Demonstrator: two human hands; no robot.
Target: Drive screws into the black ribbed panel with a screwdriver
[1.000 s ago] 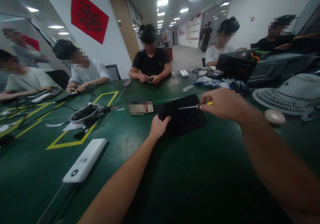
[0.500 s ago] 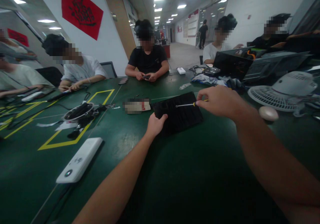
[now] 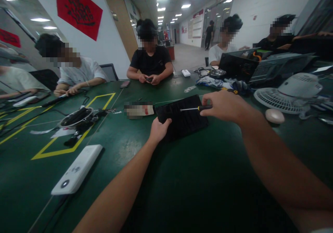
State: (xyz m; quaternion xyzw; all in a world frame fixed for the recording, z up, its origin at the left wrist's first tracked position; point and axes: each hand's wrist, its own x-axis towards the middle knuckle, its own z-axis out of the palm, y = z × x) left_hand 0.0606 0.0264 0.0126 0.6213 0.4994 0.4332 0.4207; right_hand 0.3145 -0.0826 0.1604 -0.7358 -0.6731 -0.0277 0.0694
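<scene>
A flat black panel (image 3: 187,122) with ridges and recesses lies slightly tilted on the green table (image 3: 166,177). My left hand (image 3: 159,129) grips its left edge, thumb on top and fingers hidden beneath. In my right hand (image 3: 221,105) is a screwdriver (image 3: 191,109) with a black and yellow handle, pinched between thumb and fingers. Its thin metal shaft points left across the panel, and the tip is over the panel's upper middle. Whether the tip sits in a screw is too small to tell.
A white power bank (image 3: 78,170) with a cable lies at the near left. Behind it are a headband device (image 3: 76,117) and yellow tape. A beige box (image 3: 139,110) lies left of the panel. To the right are a mouse (image 3: 275,116) and a white fan (image 3: 288,90). Several people sit around the table.
The view has shifted slightly to the right. My right fingers have changed their hold on the screwdriver, so more of its black handle shows. The left hand still grips the panel.
</scene>
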